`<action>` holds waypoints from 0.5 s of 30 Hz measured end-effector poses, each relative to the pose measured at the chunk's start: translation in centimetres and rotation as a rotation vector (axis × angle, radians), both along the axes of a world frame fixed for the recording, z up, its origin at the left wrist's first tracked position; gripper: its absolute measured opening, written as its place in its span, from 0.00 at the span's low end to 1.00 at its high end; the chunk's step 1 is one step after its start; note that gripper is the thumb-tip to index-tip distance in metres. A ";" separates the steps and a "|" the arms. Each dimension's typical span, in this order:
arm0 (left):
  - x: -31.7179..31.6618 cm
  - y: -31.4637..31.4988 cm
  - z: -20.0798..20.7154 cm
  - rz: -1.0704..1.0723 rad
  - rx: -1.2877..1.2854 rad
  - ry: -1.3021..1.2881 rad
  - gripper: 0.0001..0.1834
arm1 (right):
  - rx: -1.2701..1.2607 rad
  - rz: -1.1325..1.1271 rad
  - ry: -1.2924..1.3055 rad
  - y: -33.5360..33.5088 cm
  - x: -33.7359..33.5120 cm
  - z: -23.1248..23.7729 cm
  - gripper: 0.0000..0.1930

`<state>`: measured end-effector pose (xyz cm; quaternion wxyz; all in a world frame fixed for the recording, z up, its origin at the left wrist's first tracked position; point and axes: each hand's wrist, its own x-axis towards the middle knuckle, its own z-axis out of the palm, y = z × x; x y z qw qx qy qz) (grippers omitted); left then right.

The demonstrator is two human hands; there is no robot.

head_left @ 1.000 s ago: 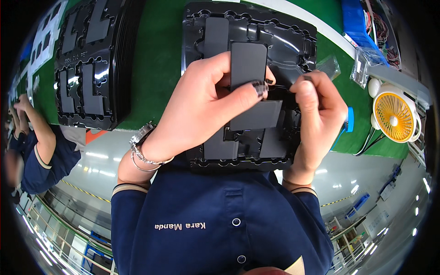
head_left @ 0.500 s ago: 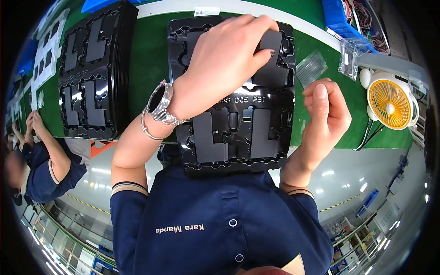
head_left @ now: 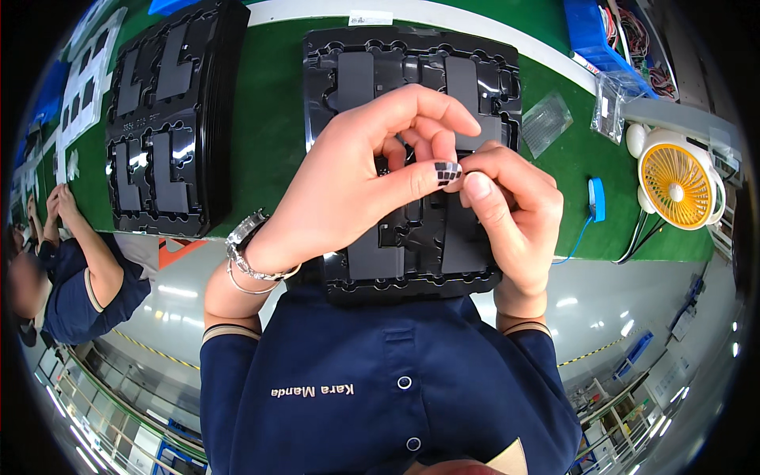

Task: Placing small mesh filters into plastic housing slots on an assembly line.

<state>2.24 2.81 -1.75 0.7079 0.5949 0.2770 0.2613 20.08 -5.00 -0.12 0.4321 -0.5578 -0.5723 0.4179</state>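
Note:
A black moulded plastic tray [head_left: 317, 59] lies before me, with flat dark grey L-shaped pieces [head_left: 375, 245] in its pockets. Over its middle, my left hand [head_left: 388, 154] has its fingers curled and its thumb stretched toward my right hand [head_left: 511, 210]. The tips of both hands meet there. A dark patch with a pale grid shows on the left thumb tip; whether it is the nail or a small piece, I cannot tell. Right thumb and forefinger are pinched together. Anything between the fingers is too small or hidden to name.
To the left stands a stack of similar black trays [head_left: 215, 119]. On the right are a clear ribbed plastic sheet [head_left: 546, 125], a clear bag [head_left: 608, 111], a blue band [head_left: 597, 199] with a cord, and a yellow-and-white fan [head_left: 675, 186]. A blue bin [head_left: 590, 36] holds wires. Another person's hands [head_left: 62, 204] show far left.
My left hand has come back from the tray's far right pocket to the middle. My right hand has moved left to meet it. The blue band has come into sight.

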 end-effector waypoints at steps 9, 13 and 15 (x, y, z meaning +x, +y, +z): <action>-0.7 -0.3 -0.1 0.005 0.018 -0.011 0.17 | 0.011 0.038 0.016 0.3 -0.5 -0.1 0.05; -0.8 -0.3 -0.2 0.006 0.016 -0.014 0.17 | 0.027 0.033 -0.007 0.4 -0.7 -0.1 0.05; -0.9 -0.4 -0.2 0.003 0.008 -0.004 0.17 | 0.017 0.051 -0.068 0.5 -0.6 0.2 0.05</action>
